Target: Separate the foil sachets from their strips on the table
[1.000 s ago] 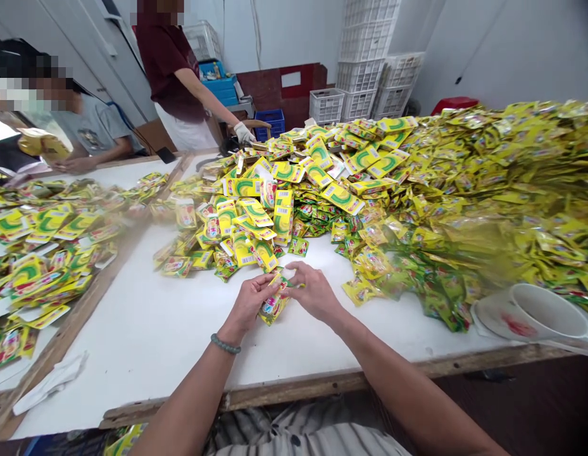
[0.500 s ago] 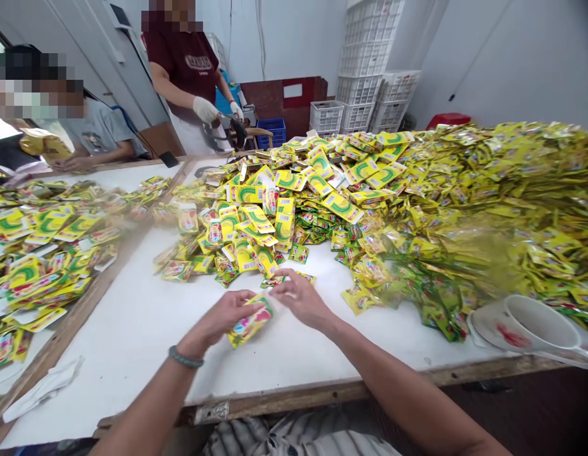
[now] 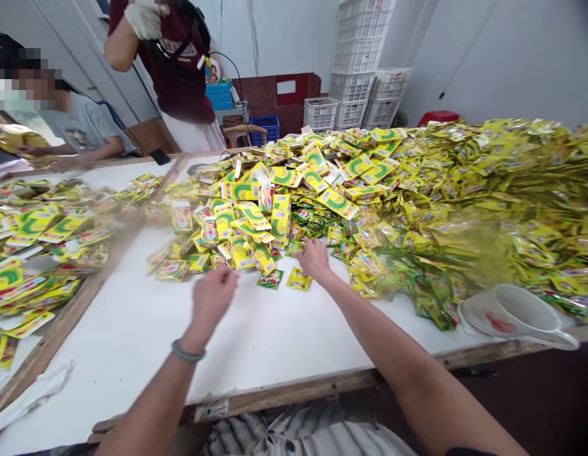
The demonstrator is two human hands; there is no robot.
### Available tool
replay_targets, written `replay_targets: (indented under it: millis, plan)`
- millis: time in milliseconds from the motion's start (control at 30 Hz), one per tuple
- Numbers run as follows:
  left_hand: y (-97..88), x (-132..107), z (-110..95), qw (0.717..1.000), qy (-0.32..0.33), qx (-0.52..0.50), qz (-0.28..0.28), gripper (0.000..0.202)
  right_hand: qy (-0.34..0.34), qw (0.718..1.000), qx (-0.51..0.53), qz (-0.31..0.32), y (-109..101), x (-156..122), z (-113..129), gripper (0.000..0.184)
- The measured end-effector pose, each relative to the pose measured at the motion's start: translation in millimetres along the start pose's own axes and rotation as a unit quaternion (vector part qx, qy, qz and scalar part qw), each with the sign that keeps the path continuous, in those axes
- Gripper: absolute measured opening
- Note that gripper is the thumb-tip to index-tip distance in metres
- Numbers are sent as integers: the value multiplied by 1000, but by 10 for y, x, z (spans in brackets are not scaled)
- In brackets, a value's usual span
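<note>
My left hand [image 3: 214, 299], wearing a bracelet at the wrist, hovers over the white table just in front of the small yellow boxes [image 3: 246, 250]. Its fingers are loosely curled with a gap at the thumb, and no box shows in it. Further forward, my right hand [image 3: 316, 258] has its fingertips bent down onto the right edge of a small green sachet [image 3: 295, 248]. Between my hands lie another green sachet [image 3: 269, 279] and a yellow sachet [image 3: 299, 279], both flat on the table. The undersides of my right fingers are hidden.
A large heap of yellow sachets [image 3: 464, 171] covers the right side. A white mug [image 3: 497, 311] stands by the front right edge. More boxes [image 3: 32, 272] lie beyond a wooden strip [image 3: 85, 297] at left. Two people are across the table; white crates [image 3: 355, 63] are stacked behind.
The yellow box has left my left hand, which has moved left and forward. My right hand has moved right and forward to the green sachet. The standing person has raised a gloved hand.
</note>
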State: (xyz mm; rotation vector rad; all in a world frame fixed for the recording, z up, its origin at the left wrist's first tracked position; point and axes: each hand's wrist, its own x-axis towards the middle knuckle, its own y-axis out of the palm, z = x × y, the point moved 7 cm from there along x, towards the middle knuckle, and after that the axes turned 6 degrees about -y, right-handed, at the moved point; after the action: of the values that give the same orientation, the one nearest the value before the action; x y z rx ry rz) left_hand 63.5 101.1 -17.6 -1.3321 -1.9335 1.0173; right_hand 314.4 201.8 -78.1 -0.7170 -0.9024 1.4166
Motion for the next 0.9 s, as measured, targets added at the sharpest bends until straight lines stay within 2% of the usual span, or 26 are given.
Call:
replay_targets:
  millis: [67,133,200,300,367,433,533,600,667,733,800,900]
  plan:
    - [494,-206,-353,996,44,29,65,32,8,1000,4,15,55,31,-42,23]
    - [811,-322,-617,992,76,62,74,32,12,1000,13,22,78,38,-97,16]
    - [1013,-356,-776,990,86,92,65,32,23,999,24,21,76,30,-150,20]
    - [1206,-345,-869,989,83,108,61,36,34,999,33,1,58,28,-153,37]
    - [1262,-333,-877,991,89,89,50,32,31,999,37,-7,78,47,-105,42]
    - [1275,-315,-840,994,92,39,44,23,31,998,46,-5,127,82,-59,40]
    - [1279,-255,-675,990,42,-103,88,20,26,996,79,6,193,139,-32,31]
    - [1279,-212,-526,957,-31,-258,132,24,18,993,114,18,194,149,-49,29]
    - [1262,-187,-409,901,-92,-395,156,31,13,989,146,23,133,116,-98,32]
    - [1224,-179,-339,863,-125,-462,162,38,1,981,191,18,26,33,-150,36]
    - [1177,-187,-310,855,-134,-475,160,41,-33,959,278,41,-43,-94,-152,35]
    - [1141,-234,-340,836,-128,-505,174,43,-96,906,391,127,-17,-341,-60,30]
